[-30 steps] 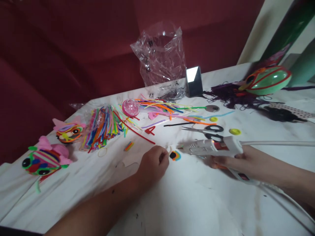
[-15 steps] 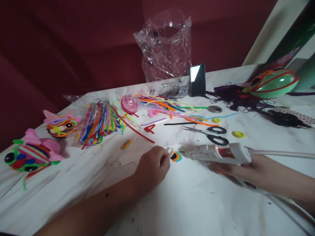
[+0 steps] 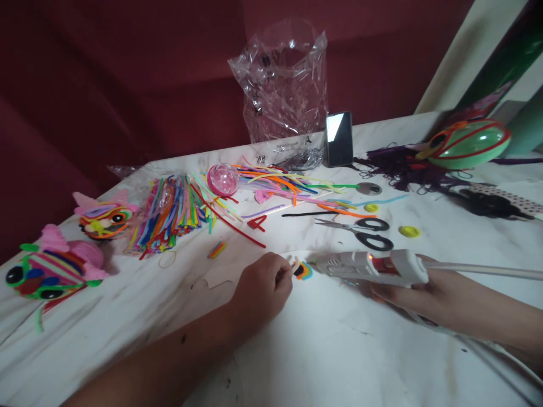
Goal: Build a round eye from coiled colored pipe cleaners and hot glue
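My left hand (image 3: 263, 285) is closed in a pinch on a small craft piece (image 3: 302, 270) of curled coloured strips with a black centre, held down on the white table (image 3: 322, 350). My right hand (image 3: 418, 294) grips a white hot glue gun (image 3: 373, 265) whose nozzle points left and nearly touches that piece. A glue stick pokes out of the gun's back toward the right edge.
Black-handled scissors (image 3: 365, 232) lie just behind the gun. A heap of coloured pipe cleaners (image 3: 178, 209), a pink ball (image 3: 223, 179), two finished craft figures (image 3: 51, 271), a clear plastic bag (image 3: 284, 79), a phone (image 3: 339, 138), a green half-shell (image 3: 466, 144) and yellow discs (image 3: 409, 231) cover the table.
The view shifted a little, sliding things in the picture. Both hands hold the same pose, with the glue gun tip staying at the small piece.
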Available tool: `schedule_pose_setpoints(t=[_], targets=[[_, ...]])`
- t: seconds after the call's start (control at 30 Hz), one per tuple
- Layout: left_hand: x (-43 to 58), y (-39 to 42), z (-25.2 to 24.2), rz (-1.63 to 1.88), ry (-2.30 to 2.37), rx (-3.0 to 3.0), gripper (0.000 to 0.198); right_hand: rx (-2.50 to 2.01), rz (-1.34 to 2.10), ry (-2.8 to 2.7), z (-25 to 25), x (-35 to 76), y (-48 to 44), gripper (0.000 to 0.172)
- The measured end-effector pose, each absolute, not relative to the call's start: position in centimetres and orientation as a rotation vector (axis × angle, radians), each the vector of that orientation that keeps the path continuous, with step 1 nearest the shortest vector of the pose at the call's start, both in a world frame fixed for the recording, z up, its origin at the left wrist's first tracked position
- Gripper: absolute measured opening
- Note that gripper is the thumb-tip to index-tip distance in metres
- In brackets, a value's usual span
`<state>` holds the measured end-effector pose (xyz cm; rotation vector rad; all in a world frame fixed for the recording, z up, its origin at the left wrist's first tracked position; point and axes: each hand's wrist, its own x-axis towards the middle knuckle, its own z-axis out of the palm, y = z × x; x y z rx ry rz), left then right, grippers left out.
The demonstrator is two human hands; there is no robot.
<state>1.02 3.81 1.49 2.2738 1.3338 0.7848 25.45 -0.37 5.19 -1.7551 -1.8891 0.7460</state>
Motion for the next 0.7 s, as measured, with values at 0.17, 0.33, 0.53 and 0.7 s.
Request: schedule_pose_setpoints(t=[0.17,0.33,0.53,0.7], targets=[[1.05,3.79,1.64,0.790,1.342,2.266,0.009,-1.701,0.825,-1.899,5.74,25.54,-0.14,0.029],[1.02,3.73,1.73,0.803,1.328,2.279,0.010,-1.702,0.849,-1.834,5.36,25.69,-0.15,0.028],[1.00,3.78,1.63,0.803,1.323,2.281,0.010,-1.661,0.873,-1.809,5.42,25.63,-0.19,0.028],[1.07,3.78,1.83,0.790,1.328,2.275,0.011,-1.642,0.875,-1.784,5.50,25.45,-0.22,0.029]])
